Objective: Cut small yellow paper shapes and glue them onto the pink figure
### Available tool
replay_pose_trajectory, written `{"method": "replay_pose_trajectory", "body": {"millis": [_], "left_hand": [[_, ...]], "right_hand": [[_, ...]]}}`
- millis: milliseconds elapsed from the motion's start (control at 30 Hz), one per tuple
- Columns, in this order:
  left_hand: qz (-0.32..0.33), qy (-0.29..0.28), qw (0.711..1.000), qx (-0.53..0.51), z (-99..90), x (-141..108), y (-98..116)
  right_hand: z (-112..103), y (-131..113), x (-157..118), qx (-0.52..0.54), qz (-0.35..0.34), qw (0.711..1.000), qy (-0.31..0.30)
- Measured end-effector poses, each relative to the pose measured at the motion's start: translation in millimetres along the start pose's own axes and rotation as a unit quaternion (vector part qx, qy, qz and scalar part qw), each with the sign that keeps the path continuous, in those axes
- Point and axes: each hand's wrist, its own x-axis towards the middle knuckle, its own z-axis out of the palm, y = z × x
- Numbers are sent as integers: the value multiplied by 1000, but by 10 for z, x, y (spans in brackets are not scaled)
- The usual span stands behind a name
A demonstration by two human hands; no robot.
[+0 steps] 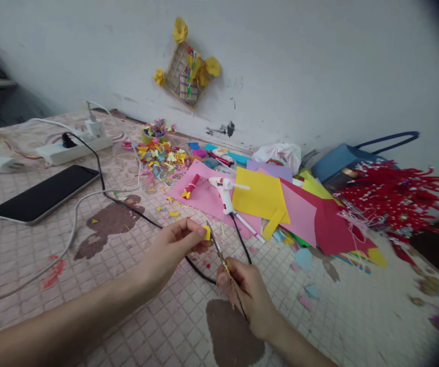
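Observation:
Between the thumb and fingers of my left hand (183, 239) is a small piece of yellow paper (207, 233). My right hand (248, 293) grips a pair of scissors (219, 250), whose blades point up and away, right beside the yellow piece. Whether the blades touch the paper I cannot tell. Beyond my hands a white glue gun (225, 193) lies on a pink paper sheet (183, 178), with a small red roll (191, 186) that has a yellow bit at its end. A yellow sheet (259, 193) and a narrow yellow strip (273, 223) lie to the right.
Coloured paper cuttings (165, 158) and a small filled bowl (153, 136) lie at the back. A tablet (47, 193), power strip (66, 149) and cables are on the left. Red fuzzy stems (383, 196) and a blue bag (337, 158) sit right. A craft decoration (188, 76) hangs on the wall.

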Motion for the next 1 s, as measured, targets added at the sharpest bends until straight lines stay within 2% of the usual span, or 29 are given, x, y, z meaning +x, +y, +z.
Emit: {"method": "replay_pose_trajectory", "body": {"millis": [300, 1000], "left_hand": [[7, -6, 999, 31, -11, 3, 6], [2, -16, 1000, 24, -41, 21, -10]], "right_hand": [[-5, 1, -11, -7, -4, 1000, -3], [-12, 0, -23, 3, 7, 1000, -6]]}}
